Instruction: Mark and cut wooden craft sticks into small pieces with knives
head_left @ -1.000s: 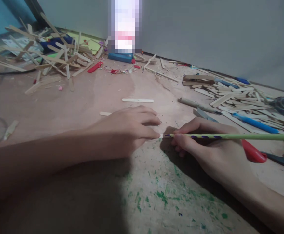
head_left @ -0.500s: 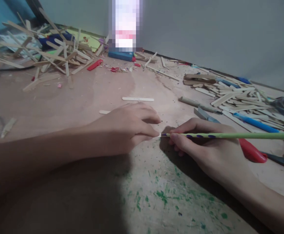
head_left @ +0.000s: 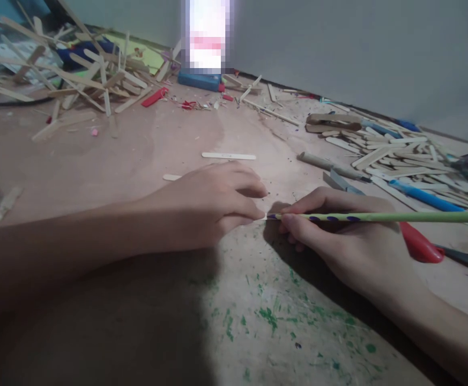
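Observation:
My right hand (head_left: pixel 358 244) grips a light green pencil (head_left: pixel 430 217) with purple dots, its point towards the left. That point meets the small pale end of a craft stick (head_left: pixel 263 218), which pokes out at the fingertips of my left hand (head_left: pixel 217 201). The left thumb and forefinger press together on this stick; most of it is hidden under the hand. Just beyond the hand lies another craft stick (head_left: pixel 229 156) with faint marks in its middle. A rounded stick end (head_left: pixel 171 177) shows behind the left wrist.
A tangled heap of craft sticks (head_left: pixel 97 80) stands far left, near a blue box (head_left: pixel 199 80). More loose sticks (head_left: pixel 402 155) are piled at right with a blue pen (head_left: pixel 426 196). A cutter blade (head_left: pixel 340 182) and a red handle (head_left: pixel 422 244) lie by my right hand.
The whole view has shifted slightly, so the table things sit a little higher in the picture. Both hands keep nearly the same pose, pencil point still at the stick's end.

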The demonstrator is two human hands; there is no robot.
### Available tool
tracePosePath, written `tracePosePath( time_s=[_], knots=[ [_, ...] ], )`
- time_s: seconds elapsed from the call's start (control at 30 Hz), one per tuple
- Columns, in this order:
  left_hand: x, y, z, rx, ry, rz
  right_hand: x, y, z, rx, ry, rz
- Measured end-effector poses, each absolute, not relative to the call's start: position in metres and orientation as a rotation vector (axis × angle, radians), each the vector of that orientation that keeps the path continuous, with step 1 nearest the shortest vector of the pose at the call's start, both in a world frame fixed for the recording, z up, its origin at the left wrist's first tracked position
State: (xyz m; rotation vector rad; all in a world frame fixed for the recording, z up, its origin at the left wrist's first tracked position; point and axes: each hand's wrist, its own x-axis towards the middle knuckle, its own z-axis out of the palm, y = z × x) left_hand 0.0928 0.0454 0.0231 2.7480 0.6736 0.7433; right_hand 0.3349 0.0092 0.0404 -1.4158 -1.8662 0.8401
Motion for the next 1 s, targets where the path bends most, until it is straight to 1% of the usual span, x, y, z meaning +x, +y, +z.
tracePosePath(
  time_s=[0.47,0.63,0.7,1.0],
  knots=[
    [0.0916,0.0435,0.0240,2.737,0.676,0.738,0.3365,0.0106,0.0359,-1.336,-1.877,0.760],
    [0.0904,0.0438,0.0223,2.731,0.673,0.753,0.3371,0.0117,0.0343,-1.294,-1.719,0.908],
    [0.0906,0.0439,0.0219,2.735,0.676,0.759,0.3370,0.0121,0.0340,-1.295,-1.693,0.912],
    [0.0914,0.0431,0.0261,2.739,0.648,0.758,0.3368,0.0125,0.0328,-1.311,-1.833,0.846]
  ],
)
